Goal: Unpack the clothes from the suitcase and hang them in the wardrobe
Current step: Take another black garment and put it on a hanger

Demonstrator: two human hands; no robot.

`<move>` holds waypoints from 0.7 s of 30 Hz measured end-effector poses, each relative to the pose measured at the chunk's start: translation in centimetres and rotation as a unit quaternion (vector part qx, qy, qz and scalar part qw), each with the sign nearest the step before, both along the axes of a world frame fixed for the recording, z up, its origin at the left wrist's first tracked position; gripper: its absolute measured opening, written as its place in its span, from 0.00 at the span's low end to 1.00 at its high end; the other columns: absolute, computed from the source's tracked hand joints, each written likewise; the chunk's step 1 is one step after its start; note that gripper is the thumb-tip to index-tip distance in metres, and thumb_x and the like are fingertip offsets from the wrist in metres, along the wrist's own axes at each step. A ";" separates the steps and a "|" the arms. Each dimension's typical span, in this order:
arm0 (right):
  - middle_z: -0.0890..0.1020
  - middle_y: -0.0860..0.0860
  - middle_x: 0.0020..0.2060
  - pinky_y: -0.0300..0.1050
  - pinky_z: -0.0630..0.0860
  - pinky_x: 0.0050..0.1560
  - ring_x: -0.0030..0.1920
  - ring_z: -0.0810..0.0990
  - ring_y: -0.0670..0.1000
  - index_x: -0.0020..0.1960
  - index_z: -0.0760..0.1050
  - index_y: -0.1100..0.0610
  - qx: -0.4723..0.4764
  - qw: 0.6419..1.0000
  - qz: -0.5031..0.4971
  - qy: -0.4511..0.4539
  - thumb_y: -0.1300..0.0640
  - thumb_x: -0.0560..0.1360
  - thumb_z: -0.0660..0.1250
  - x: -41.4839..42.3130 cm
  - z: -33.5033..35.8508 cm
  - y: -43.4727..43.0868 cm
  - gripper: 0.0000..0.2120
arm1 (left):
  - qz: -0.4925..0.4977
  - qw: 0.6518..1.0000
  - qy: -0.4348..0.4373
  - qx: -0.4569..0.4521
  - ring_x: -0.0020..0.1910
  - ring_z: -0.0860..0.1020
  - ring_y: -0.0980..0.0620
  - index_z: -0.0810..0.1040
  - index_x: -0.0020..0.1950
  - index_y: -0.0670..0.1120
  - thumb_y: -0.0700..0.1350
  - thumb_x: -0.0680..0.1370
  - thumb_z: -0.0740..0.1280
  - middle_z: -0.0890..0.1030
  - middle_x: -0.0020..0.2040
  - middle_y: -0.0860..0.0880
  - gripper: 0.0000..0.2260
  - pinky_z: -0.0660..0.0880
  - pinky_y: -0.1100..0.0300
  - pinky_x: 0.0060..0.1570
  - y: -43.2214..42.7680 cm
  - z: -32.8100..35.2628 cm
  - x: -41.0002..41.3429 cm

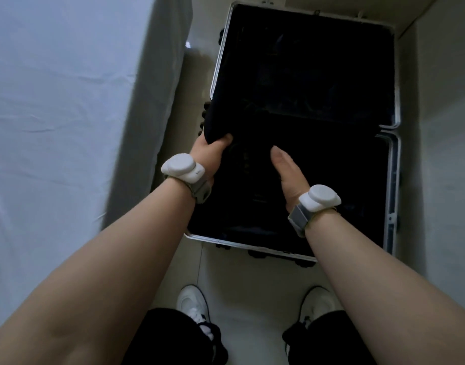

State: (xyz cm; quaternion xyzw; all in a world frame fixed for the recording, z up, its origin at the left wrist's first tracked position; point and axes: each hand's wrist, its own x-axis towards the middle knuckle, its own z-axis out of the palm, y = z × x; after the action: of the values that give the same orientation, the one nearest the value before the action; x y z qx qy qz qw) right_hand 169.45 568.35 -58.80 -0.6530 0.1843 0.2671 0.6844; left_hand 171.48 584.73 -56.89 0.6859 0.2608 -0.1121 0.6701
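An open suitcase with a silver metal rim (pixel 397 122) lies flat on the floor in front of me, both halves dark inside. A dark garment (pixel 226 111) lies over its left side. My left hand (pixel 209 152) grips a bunched edge of that garment near the hinge line. My right hand (pixel 288 171) reaches into the near half, thumb straight; its fingers are lost in the dark cloth, so what they hold cannot be made out. The wardrobe is out of view.
A bed with a pale sheet (pixel 55 101) fills the left side, close to the suitcase. A light wall (pixel 447 127) stands at the right. My white shoes (pixel 192 301) are on the tiled floor just before the suitcase's near edge.
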 end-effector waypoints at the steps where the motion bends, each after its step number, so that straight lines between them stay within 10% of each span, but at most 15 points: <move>1: 0.73 0.49 0.65 0.46 0.66 0.69 0.65 0.72 0.49 0.71 0.66 0.55 0.012 1.000 0.007 -0.002 0.41 0.74 0.64 -0.1 3.2 0.2 0.30 | 0.003 1.000 0.001 -0.007 0.41 0.77 0.57 0.74 0.62 0.41 0.40 0.79 0.63 0.79 0.45 0.50 0.12 0.74 0.69 0.36 0.0 2.5 -0.3; 10: 0.76 0.44 0.50 0.34 0.70 0.49 0.52 0.76 0.45 0.66 0.68 0.52 -0.184 0.941 0.231 -0.166 0.56 0.69 0.74 -1.9 26.1 4.0 0.28 | 0.041 0.999 -0.021 0.007 0.47 0.79 0.55 0.74 0.56 0.48 0.39 0.78 0.64 0.79 0.46 0.53 0.08 0.76 0.62 0.47 2.4 22.9 -4.4; 21: 0.81 0.58 0.49 0.59 0.76 0.53 0.50 0.80 0.57 0.57 0.72 0.61 -0.179 0.869 0.352 -0.299 0.62 0.74 0.65 -4.9 49.5 11.4 0.12 | -0.001 0.997 -0.033 0.068 0.63 0.75 0.47 0.67 0.69 0.49 0.61 0.74 0.65 0.76 0.63 0.49 0.28 0.71 0.48 0.64 10.9 46.1 -12.2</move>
State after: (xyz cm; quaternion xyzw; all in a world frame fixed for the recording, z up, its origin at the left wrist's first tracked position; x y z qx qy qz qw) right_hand 164.59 579.71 -9.27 -0.8344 -0.2266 0.2450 0.4386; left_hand 159.26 595.58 -10.83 0.7336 0.2446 -0.0721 0.6299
